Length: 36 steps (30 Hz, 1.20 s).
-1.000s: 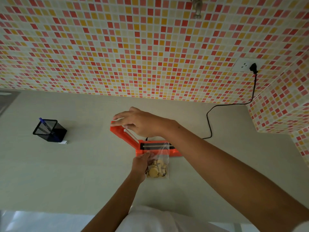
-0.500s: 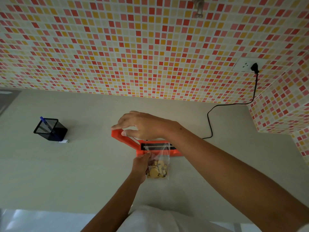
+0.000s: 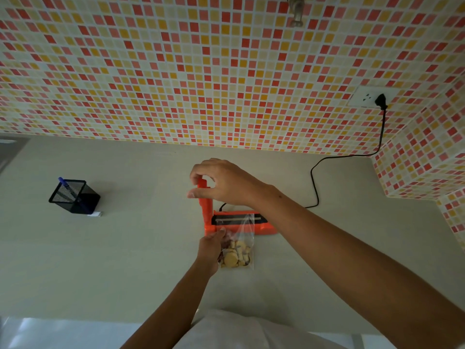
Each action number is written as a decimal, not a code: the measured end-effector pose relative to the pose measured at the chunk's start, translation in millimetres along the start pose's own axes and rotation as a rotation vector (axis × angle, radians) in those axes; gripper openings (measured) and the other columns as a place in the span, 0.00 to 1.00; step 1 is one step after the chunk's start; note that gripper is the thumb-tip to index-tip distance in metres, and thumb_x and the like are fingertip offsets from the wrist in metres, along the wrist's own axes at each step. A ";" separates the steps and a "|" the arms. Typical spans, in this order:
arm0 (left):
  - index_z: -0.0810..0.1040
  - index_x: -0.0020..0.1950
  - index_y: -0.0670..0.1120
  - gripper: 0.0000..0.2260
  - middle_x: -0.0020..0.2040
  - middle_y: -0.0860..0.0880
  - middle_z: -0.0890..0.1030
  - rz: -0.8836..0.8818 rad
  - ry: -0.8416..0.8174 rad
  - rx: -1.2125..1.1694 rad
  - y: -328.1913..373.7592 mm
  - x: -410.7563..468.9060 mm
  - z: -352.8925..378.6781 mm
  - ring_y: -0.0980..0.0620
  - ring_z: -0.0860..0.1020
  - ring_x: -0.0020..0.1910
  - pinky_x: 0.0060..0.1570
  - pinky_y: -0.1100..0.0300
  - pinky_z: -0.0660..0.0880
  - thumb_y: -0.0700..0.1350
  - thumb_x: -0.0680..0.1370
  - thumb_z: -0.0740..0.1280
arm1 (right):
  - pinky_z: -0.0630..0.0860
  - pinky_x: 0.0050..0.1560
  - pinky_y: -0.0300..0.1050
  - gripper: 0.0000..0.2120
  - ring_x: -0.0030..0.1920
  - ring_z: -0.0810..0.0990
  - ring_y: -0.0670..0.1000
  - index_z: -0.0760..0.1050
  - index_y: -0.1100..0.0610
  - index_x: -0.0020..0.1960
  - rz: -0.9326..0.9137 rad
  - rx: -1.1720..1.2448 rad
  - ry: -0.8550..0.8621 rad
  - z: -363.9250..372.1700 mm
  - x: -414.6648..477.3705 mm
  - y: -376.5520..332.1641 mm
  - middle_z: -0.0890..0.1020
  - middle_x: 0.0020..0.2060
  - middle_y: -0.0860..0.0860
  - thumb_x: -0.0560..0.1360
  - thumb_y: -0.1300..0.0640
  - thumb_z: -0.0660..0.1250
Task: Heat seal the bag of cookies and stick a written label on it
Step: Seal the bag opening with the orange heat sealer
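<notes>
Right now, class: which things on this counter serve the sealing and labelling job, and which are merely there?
For the job:
- bag of cookies, held by the left hand
- orange heat sealer, arm raised by the right hand
- its power cord, plugged into the wall socket
- blue pen in the mesh pen holder
- small white piece beside the holder, perhaps the label

Just there:
- metal fitting on the wall
</notes>
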<state>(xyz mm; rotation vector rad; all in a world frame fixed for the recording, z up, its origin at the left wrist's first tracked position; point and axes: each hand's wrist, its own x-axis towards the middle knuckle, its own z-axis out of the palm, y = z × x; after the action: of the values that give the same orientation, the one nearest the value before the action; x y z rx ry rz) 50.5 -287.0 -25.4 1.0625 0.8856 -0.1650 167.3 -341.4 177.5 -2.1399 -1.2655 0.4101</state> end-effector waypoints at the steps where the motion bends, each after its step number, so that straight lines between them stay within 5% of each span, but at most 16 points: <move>1: 0.81 0.51 0.36 0.11 0.50 0.36 0.84 -0.005 0.003 0.004 0.5 -0.1 0.7 0.38 0.83 0.48 0.54 0.44 0.79 0.44 0.80 0.66 | 0.69 0.44 0.39 0.12 0.43 0.72 0.41 0.76 0.50 0.48 0.008 0.024 0.023 0.3 -3.3 2.8 0.79 0.44 0.45 0.75 0.43 0.70; 10: 0.81 0.48 0.38 0.09 0.44 0.39 0.84 -0.013 0.026 0.014 -2.6 3.8 4.9 0.41 0.83 0.42 0.44 0.49 0.81 0.43 0.79 0.66 | 0.70 0.44 0.34 0.14 0.41 0.71 0.42 0.80 0.51 0.57 0.145 0.164 0.340 7.9 -43.3 41.0 0.77 0.48 0.44 0.74 0.47 0.73; 18: 0.81 0.53 0.37 0.11 0.50 0.36 0.84 -0.013 0.051 -0.022 -2.8 2.3 9.3 0.36 0.83 0.51 0.55 0.38 0.78 0.45 0.79 0.67 | 0.75 0.40 0.35 0.09 0.36 0.76 0.43 0.82 0.57 0.50 0.372 0.306 0.620 21.1 -78.8 63.2 0.80 0.39 0.48 0.72 0.55 0.75; 30: 0.80 0.55 0.39 0.10 0.51 0.37 0.84 -0.005 0.022 -0.031 0.2 -5.1 11.2 0.37 0.83 0.50 0.55 0.37 0.77 0.44 0.79 0.66 | 0.80 0.44 0.40 0.09 0.43 0.82 0.51 0.82 0.54 0.50 0.503 0.441 0.642 24.0 -90.4 74.4 0.82 0.40 0.48 0.72 0.53 0.75; 36: 0.80 0.53 0.38 0.09 0.51 0.36 0.84 0.009 0.020 -0.044 0.4 -5.6 11.8 0.36 0.83 0.49 0.53 0.38 0.78 0.42 0.79 0.66 | 0.82 0.41 0.46 0.08 0.37 0.81 0.51 0.81 0.53 0.49 0.551 0.459 0.650 24.9 -92.9 78.0 0.83 0.40 0.50 0.72 0.52 0.76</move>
<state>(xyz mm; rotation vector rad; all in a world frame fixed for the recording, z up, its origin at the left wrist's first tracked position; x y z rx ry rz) 53.5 -298.0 -18.9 1.0283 0.8990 -0.1269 160.7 -441.2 104.4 -1.9421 -0.1871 0.1678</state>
